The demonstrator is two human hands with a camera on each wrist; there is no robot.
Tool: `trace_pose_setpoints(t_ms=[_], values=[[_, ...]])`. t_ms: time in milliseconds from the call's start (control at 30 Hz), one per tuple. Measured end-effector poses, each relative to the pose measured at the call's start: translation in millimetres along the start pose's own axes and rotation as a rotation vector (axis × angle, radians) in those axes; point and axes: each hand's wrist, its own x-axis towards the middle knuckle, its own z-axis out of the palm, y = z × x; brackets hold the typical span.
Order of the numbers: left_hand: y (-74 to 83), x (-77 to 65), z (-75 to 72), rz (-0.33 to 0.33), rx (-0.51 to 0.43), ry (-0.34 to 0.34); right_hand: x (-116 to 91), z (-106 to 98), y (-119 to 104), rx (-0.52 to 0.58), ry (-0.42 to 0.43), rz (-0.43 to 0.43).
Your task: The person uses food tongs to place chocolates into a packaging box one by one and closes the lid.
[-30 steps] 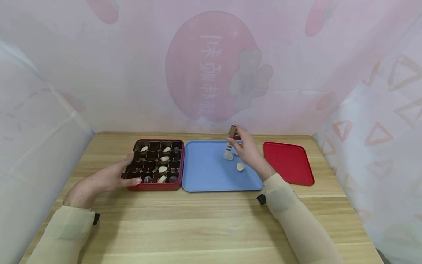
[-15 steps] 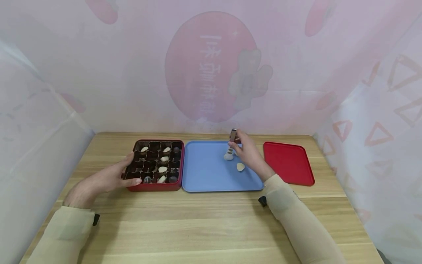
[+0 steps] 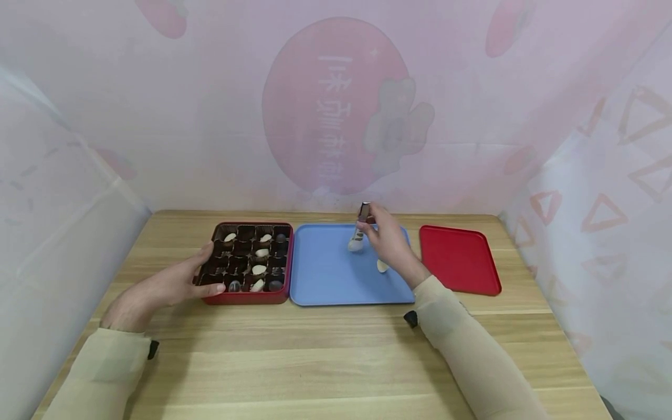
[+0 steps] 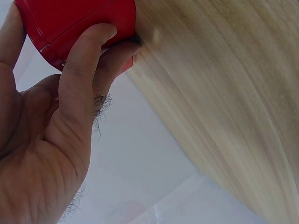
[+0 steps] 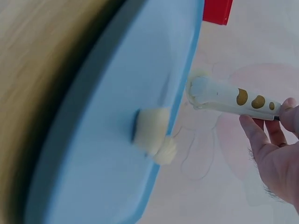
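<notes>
My left hand (image 3: 181, 277) grips the left end of a red box (image 3: 247, 298), thumb at its front corner. The left wrist view shows its fingers against the red wall. Inside, a dark divided insert bears several cream pieces and dark chocolates. My right hand (image 3: 391, 239) pinches small white tongs (image 5: 224, 95) with brown spots near their metal end. A cream piece (image 5: 200, 73) shows at their tips, over the blue tray (image 3: 325, 286). Another cream piece (image 3: 382, 266) lies on the tray near the right hand; the right wrist view shows two pieces (image 5: 152, 126) there.
A flat red lid or tray (image 3: 459, 262) lies to the right of the blue tray. The red box stands right beside the blue tray's left edge. Pale printed fabric walls (image 3: 210, 116) enclose the wooden table (image 3: 294, 361) at the back and sides.
The right hand lowered the tongs slightly, then moved left and a little up with them and the cream piece at their tips. The left hand and box stayed put.
</notes>
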Motion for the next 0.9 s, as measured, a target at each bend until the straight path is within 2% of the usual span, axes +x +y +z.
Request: trace_pose_setpoints(t_ms=[300,467,667,900], values=[[-0.2,-0.7,-0.6,0.0,0.028,0.006,9,11,-31,0.084,0.0,-0.054],[-0.5,-0.5,-0.6,-0.003,0.019,0.004,14,17,-50,0.125,-0.009,-0.072],[-1.6,0.3,0.0,-0.008,-0.002,0.001,21,26,-69,0.156,0.021,-0.128],[-1.9,0.7,0.6,-0.008,0.008,0.005,24,35,-89,0.292,-0.036,-0.135]])
